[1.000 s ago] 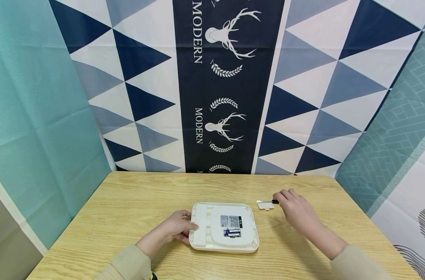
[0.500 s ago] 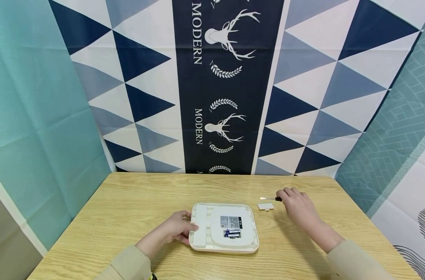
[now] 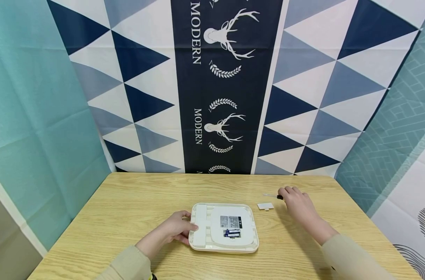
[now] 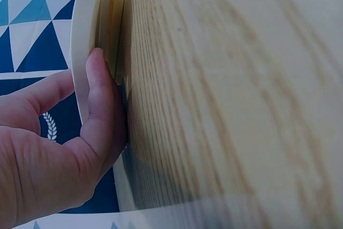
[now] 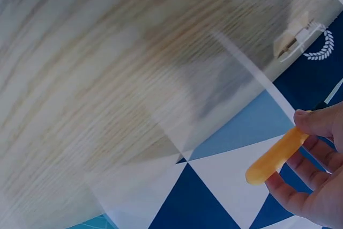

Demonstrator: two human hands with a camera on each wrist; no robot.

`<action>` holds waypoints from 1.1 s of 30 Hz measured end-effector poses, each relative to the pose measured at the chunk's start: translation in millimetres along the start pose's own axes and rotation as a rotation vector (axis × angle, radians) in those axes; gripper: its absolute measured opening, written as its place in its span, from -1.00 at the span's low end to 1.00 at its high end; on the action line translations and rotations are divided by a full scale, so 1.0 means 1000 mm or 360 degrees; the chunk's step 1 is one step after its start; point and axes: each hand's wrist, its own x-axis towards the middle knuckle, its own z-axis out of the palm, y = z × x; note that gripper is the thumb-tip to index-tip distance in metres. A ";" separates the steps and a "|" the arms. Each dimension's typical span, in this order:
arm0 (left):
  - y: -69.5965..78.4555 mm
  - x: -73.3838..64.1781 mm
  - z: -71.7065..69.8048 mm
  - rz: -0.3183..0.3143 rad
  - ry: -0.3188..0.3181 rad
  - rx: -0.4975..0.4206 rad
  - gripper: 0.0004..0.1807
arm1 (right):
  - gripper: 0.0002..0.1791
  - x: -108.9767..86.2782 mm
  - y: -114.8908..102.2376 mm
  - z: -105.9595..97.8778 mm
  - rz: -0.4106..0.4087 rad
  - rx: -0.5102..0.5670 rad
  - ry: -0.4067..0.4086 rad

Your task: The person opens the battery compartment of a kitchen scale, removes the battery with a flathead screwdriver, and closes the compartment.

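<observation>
A white, rounded-corner device lies near the middle of the worktop, its underside facing up. Two blue-and-silver batteries sit side by side in its uncovered battery compartment, just below a printed grey label. The left hand pinches the device's left edge, thumb on top and fingers tucked beneath the rim.

Just beyond the device's right edge, apart from it, a small white battery cover with a tab lies on the worktop. Beyond that cover the right hand holds a screwdriver raised off the wood; its thin metal shaft points left, and the right wrist view shows its yellow handle pinched between thumb and curled fingers.

Beige sleeves cover both forearms. Behind the worktop hangs a cloth backdrop of blue, navy and white triangles, with a dark central band of deer heads, leaf sprays and the word MODERN. Plain teal fabric hangs at the left.
</observation>
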 end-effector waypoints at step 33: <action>0.004 -0.004 -0.002 -0.0004 -0.0030 -0.0038 -0.41 | -0.82 0.007 0.011 0.027 0.0108 0.0035 -0.0382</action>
